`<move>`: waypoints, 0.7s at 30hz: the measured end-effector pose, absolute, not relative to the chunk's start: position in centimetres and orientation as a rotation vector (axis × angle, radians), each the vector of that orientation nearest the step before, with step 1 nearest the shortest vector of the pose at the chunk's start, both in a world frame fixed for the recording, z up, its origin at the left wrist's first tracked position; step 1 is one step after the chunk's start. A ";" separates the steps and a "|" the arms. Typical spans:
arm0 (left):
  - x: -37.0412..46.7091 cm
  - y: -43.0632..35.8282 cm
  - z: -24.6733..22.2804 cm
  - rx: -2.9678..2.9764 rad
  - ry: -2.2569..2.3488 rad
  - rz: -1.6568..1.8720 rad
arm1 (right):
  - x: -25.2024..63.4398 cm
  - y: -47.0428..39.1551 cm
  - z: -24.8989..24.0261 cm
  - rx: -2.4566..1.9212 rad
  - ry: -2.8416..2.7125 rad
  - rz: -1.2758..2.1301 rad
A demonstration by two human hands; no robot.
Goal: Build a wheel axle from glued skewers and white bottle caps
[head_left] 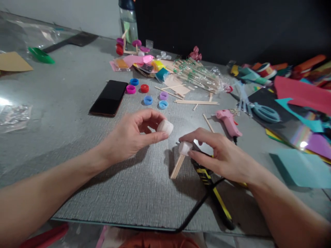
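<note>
My left hand point(141, 132) pinches a white rounded piece point(165, 127) between thumb and fingers, above the middle of the grey table. Just to the right, my right hand point(214, 150) has its thumb and index finger on another white piece point(185, 148). From that piece a small bundle of wooden sticks point(177, 167) slants down toward the table. Black-and-yellow pliers point(217, 199) lie beneath my right hand, their head partly hidden by it. A black cable point(192, 213) crosses over their handle.
Beyond my hands are coloured bottle-cap rings point(148, 100), a black phone point(110, 98) and loose wooden sticks point(196, 102). At the right lie a pink glue gun point(229, 123), blue-handled scissors point(266, 113) and coloured sheets point(303, 168). A bottle point(128, 24) stands behind.
</note>
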State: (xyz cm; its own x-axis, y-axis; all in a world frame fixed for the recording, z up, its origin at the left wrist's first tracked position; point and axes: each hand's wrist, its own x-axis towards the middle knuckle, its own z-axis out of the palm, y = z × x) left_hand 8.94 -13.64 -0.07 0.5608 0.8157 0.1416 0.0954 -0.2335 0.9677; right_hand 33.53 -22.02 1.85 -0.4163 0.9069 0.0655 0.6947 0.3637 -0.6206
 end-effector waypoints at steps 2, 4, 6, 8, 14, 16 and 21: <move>9.0 -13.6 -0.2 1.684 0.763 0.810 | 33.2 -22.1 1.5 -1.384 -2.316 0.674; 9.0 -13.7 -0.2 1.677 0.767 0.815 | 33.0 -22.1 1.4 -1.351 -2.408 0.594; 9.0 -13.7 -0.2 1.677 0.776 0.816 | 33.0 -22.2 1.4 -1.305 -2.485 0.520; 8.9 -13.6 -0.2 1.682 0.782 0.816 | 33.1 -22.2 1.6 -1.234 -2.565 0.480; 8.9 -13.7 -0.2 1.684 0.776 0.818 | 32.9 -22.1 1.5 -1.034 -2.777 0.417; 8.9 -13.7 -0.2 1.675 0.773 0.820 | 32.7 -21.9 1.0 -1.006 -2.787 0.364; 8.9 -13.7 -0.3 1.654 0.762 0.805 | 32.7 -21.5 0.4 -0.975 -2.693 0.382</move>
